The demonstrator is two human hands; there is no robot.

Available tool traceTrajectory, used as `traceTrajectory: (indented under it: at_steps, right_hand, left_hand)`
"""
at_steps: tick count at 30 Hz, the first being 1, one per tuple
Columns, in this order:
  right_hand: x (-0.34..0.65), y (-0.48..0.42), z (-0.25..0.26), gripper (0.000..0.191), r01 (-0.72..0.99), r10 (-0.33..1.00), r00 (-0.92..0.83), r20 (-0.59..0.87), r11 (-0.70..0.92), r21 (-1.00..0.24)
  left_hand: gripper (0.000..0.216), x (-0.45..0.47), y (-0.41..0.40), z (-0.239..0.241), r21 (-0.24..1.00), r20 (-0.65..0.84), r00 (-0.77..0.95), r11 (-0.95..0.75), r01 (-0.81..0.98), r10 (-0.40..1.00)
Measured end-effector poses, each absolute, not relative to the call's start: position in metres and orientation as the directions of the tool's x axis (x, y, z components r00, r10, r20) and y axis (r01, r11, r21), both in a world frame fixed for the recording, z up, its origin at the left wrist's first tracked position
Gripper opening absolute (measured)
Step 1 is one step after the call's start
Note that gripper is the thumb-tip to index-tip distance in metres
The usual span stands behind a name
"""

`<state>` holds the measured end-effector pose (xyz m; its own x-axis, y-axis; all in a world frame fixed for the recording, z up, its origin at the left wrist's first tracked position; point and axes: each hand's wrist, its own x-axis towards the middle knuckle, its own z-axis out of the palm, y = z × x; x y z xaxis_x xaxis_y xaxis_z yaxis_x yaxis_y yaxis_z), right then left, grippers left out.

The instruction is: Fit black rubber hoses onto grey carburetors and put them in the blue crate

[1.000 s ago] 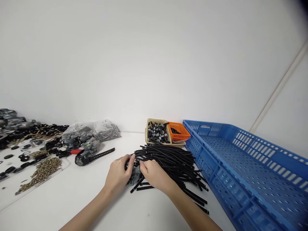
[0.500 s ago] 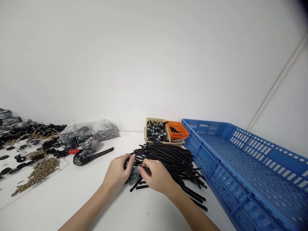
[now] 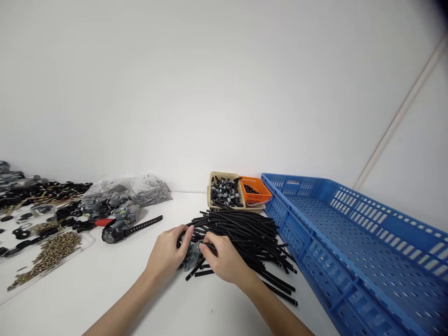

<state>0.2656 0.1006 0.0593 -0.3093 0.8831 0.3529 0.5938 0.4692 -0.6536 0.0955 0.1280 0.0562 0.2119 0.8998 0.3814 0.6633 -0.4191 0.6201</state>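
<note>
Left hand: the left hand [image 3: 167, 254] rests low on the worktop [image 3: 105, 284], its fingers [image 3: 187, 233] curled close round a small grey part [image 3: 191, 257] and holding it from the left.
Right hand: the right hand [image 3: 226, 261] faces it, its fingers pinched narrow on the near end of one black tube [image 3: 209, 246], which meets the grey part.
Where the held things are: part and tube sit between the two hands, at the near left edge of the tube pile [image 3: 248, 233], just above the worktop.
Loose pieces: a few short tube offcuts [image 3: 196, 272] lie directly under the hands, touching the pile.
Right side: a blue slotted crate [image 3: 350, 252] stands beside the pile.
Behind the pile: a beige tray [image 3: 211, 186] of small black-and-grey pieces, with an orange basket [image 3: 261, 190] against it.
Left side: a strapped grey unit [image 3: 115, 232], a clear bag of metal parts [image 3: 140, 187] and a heap of brass screws [image 3: 52, 249], all well apart from the hands.
Risk, slipping: the tube is thin and smooth, so the narrow pinch could slide along it, or the tube could buckle if pushed off-axis against the part.
Risk, hidden joint: the fingers cover the spot where tube and part meet, so a crooked fit could go unseen.
Risk, clutter: the right wrist lies against the pile; a sweep could drag tubes or scatter the offcuts.
</note>
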Motion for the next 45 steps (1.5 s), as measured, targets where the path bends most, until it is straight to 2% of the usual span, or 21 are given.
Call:
traceTrajectory:
  at_steps: [4,9,21,29,34,41,45]
  right_hand:
    - [0.268,0.100,0.060,0.020,0.620,0.873,-0.315,0.373,0.486,-0.615]
    - [0.274,0.099,0.064,0.004,0.632,0.830,-0.353,0.432,0.552,-0.544]
    - [0.273,0.111,0.045,0.017,0.560,0.626,-0.444,0.641,0.752,-0.347]
    - [0.277,0.117,0.040,0.023,0.512,0.551,-0.505,0.664,0.811,-0.284]
    - [0.278,0.114,0.047,0.018,0.517,0.607,-0.450,0.656,0.775,-0.363]
    - [0.265,0.103,0.050,0.012,0.614,0.771,-0.265,0.580,0.598,-0.515]
    - [0.258,0.099,0.054,0.011,0.637,0.856,-0.169,0.489,0.474,-0.609]
  left_hand:
    - [0.041,0.095,0.129,0.057,0.631,0.368,0.206,-0.406,0.661,0.907]
    - [0.042,0.093,0.129,0.058,0.637,0.356,0.205,-0.397,0.661,0.912]
    - [0.047,0.090,0.135,0.055,0.653,0.356,0.210,-0.404,0.641,0.910]
    - [0.044,0.088,0.138,0.053,0.669,0.354,0.225,-0.413,0.618,0.908]
    - [0.043,0.088,0.138,0.053,0.686,0.343,0.206,-0.395,0.611,0.916]
    - [0.049,0.091,0.137,0.052,0.673,0.362,0.164,-0.379,0.635,0.918]
    - [0.051,0.092,0.134,0.054,0.655,0.370,0.143,-0.367,0.661,0.918]
